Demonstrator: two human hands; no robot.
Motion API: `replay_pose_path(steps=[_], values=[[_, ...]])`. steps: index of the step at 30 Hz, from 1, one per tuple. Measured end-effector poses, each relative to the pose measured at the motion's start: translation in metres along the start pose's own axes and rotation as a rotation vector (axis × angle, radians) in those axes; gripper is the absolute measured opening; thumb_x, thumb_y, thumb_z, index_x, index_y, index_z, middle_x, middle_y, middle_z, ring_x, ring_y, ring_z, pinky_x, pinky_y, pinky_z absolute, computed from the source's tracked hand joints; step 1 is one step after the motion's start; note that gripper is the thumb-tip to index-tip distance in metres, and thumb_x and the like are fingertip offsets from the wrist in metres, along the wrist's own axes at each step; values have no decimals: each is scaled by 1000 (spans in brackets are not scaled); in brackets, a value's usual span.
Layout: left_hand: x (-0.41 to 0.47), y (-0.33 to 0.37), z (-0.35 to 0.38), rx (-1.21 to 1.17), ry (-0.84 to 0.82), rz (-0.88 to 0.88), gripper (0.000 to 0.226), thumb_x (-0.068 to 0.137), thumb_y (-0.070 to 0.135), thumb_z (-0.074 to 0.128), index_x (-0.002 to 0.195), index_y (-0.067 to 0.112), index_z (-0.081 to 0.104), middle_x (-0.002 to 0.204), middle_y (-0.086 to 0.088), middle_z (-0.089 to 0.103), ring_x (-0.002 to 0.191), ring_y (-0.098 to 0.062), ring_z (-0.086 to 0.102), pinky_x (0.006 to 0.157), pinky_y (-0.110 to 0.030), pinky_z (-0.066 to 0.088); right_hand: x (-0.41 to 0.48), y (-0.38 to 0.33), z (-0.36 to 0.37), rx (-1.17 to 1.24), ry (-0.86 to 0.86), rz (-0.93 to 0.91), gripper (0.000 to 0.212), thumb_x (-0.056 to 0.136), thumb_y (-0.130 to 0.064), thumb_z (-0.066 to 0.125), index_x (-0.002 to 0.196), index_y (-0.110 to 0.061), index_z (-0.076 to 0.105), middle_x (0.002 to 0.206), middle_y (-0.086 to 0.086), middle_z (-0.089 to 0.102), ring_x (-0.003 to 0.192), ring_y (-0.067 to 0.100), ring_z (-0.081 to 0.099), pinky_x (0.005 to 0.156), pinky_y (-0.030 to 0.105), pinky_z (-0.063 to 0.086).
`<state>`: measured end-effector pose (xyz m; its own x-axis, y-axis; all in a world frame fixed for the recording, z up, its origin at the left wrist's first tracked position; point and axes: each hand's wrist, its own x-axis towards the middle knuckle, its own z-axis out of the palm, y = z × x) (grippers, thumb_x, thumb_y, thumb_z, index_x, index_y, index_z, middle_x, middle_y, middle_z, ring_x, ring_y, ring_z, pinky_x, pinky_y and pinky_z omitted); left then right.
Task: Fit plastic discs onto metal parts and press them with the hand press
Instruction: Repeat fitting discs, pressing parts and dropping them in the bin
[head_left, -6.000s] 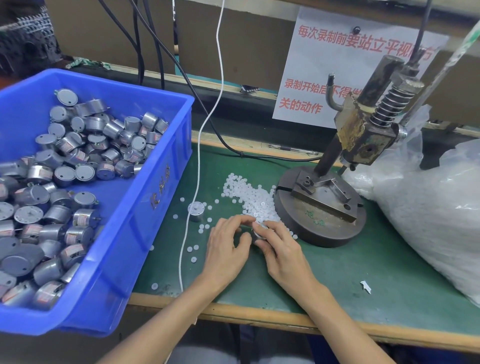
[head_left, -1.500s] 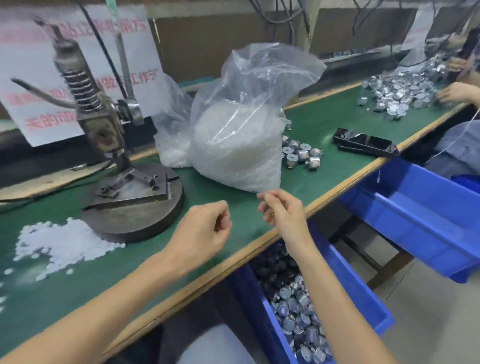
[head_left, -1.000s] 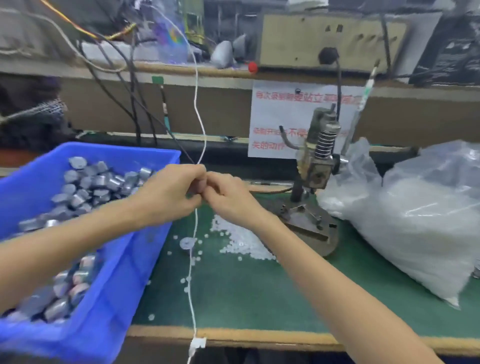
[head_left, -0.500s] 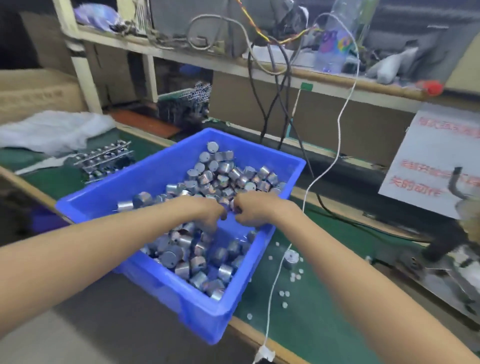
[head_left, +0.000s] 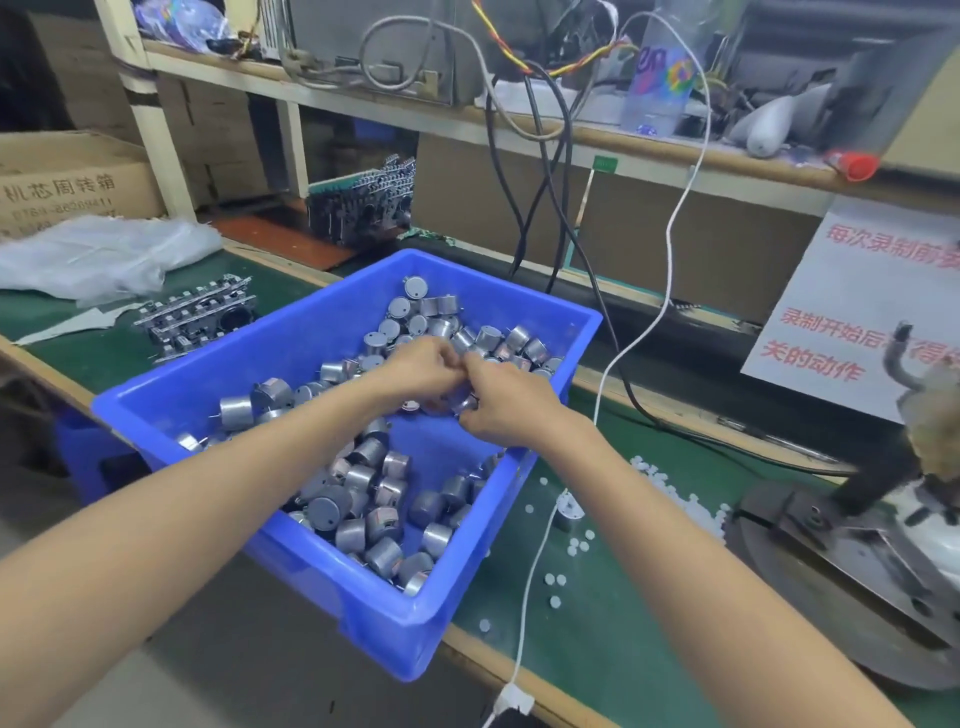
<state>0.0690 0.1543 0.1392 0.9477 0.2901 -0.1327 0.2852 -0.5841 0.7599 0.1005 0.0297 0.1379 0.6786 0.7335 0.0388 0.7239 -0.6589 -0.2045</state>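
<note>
A blue bin (head_left: 311, 332) full of grey metal parts (head_left: 363, 483) stands at the bench's front left. Both my hands hover over its far side with their fingertips meeting. My right hand (head_left: 509, 410) grips a small metal part (head_left: 464, 402) under its fingers. My left hand (head_left: 423, 366) has its fingers curled and pinches at the same spot; what lies between the fingertips is hidden. A heap of white plastic discs (head_left: 675, 499) sits on the green mat to the right of the bin. The hand press (head_left: 841, 566) stands at the far right, blurred.
One metal part (head_left: 569, 506) stands alone on the mat between bin and press, with loose discs around it. A white cable (head_left: 670, 249) hangs down past the bin's right side. Circuit boards (head_left: 197, 317), a plastic bag (head_left: 104, 254) and a cardboard box (head_left: 62, 182) lie to the left.
My view swung from the right end of the bench back to the blue bin. Both hands came down together from in front of me into the bin's far side.
</note>
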Motion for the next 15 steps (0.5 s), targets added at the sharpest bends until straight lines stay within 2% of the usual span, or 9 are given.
replay_pose_path(steps=[2, 4, 7, 9, 11, 13, 15], values=[[-13, 18, -4, -90, 88, 40, 9, 77, 13, 63, 69, 13, 60, 70, -7, 67, 61, -14, 63, 52, -20, 51, -7, 1, -4, 193, 100, -38, 34, 86, -19, 59, 114, -8, 45, 93, 2, 55, 87, 25, 53, 63, 34, 37], [-28, 36, -3, 21, 188, 115, 10, 73, 21, 69, 72, 12, 65, 69, -2, 65, 62, -9, 57, 56, -26, 46, -21, 6, -9, 410, 221, -68, 30, 86, -13, 63, 110, -5, 48, 85, 0, 56, 77, 17, 54, 61, 31, 37], [-47, 69, 12, 68, 248, 236, 24, 67, 30, 73, 83, 16, 63, 68, 5, 56, 63, -7, 51, 49, -23, 35, -54, 22, -16, 626, 476, -46, 27, 80, 0, 63, 104, -5, 52, 69, -15, 53, 59, -4, 52, 53, 13, 34], [-54, 92, 36, 73, 227, 353, 27, 67, 30, 73, 86, 15, 62, 72, 4, 56, 72, -14, 53, 53, -24, 35, -78, 39, -18, 715, 641, 18, 31, 75, 4, 62, 101, -12, 54, 71, -18, 55, 58, -6, 51, 53, 10, 35], [-57, 110, 72, 151, 188, 448, 28, 74, 29, 69, 93, 12, 60, 82, 2, 53, 84, -19, 51, 60, -27, 34, -103, 58, -13, 767, 726, 133, 36, 72, 5, 59, 98, -20, 53, 77, -17, 60, 62, -6, 52, 54, 9, 36], [-57, 120, 114, 262, 97, 476, 26, 82, 22, 61, 103, 9, 55, 100, -6, 52, 96, -25, 53, 72, -30, 39, -127, 79, 1, 760, 737, 260, 39, 73, 3, 60, 99, -25, 52, 86, -14, 63, 71, -4, 55, 59, 9, 38], [-57, 118, 152, 275, -52, 460, 27, 85, 17, 57, 110, 7, 55, 113, -11, 54, 105, -29, 53, 80, -31, 41, -152, 100, 23, 724, 693, 376, 37, 76, 0, 60, 99, -28, 52, 94, -7, 65, 80, 6, 58, 63, 11, 39]])
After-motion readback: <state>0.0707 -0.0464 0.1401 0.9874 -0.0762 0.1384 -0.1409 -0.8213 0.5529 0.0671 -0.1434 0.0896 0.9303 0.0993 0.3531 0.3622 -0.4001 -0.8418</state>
